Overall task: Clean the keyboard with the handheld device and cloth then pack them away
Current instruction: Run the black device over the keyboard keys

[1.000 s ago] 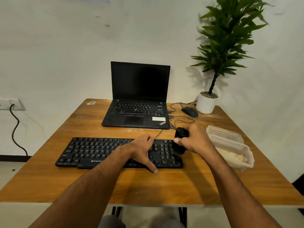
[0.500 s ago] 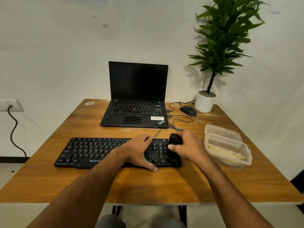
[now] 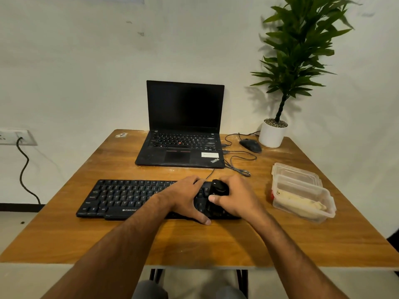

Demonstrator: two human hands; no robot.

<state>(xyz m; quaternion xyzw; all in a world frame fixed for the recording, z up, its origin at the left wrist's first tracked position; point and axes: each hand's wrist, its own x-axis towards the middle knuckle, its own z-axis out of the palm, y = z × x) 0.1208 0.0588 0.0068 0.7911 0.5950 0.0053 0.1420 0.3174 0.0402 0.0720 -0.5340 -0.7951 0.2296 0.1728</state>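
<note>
The keyboard [image 3: 138,198], a black Zebronics board, lay flat along the near half of the wooden table [image 3: 194,240], and the cleaning was under way on its right end. We had our right hand [image 3: 236,198] wrapped around the handheld device [image 3: 219,188], a small black unit, thumb on its near side, its lower end down among the keys of the right-hand block. Our left hand [image 3: 185,198] lay spread on the keys just beside it, fingers straight and thumb hooked over the front edge, steadying the board and grasping nothing.

We judged the task to be in its first stage: the device was at work on one end only, and we could not tell how much of the board it had already covered. The cloth [image 3: 302,205], a pale folded piece, sat in the clear plastic container [image 3: 302,213] at the right edge of the table, its lid [image 3: 296,172] off and lying behind it. So the wiping was left, and the packing away of both tools after that
</note>
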